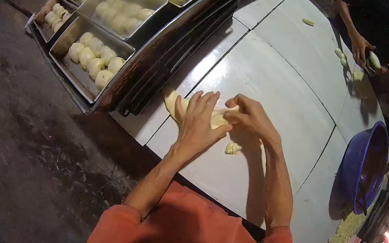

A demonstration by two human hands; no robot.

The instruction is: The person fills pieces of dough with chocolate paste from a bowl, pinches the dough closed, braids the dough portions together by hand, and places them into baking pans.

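A flattened, pale piece of dough (pixel 170 100) lies on the white tiled table, partly hidden under my hands. Across it rests my left hand (pixel 196 124), its fingers spread and pointing away from me. My right hand (pixel 252 118) has its thumb and fingers closed on the right edge of the dough, which is stretched up a little there. Just below my right hand, a small lump of dough (pixel 233 148) sits apart on the tiles.
Metal trays (pixel 74 69) holding rows of dough balls (pixel 95 66) stand on a stack of dark baking sheets (pixel 161 71) at left. A blue basin (pixel 354 160) is at right, near dough scraps (pixel 346 237). Another person's hand (pixel 361 47) works dough at the far edge.
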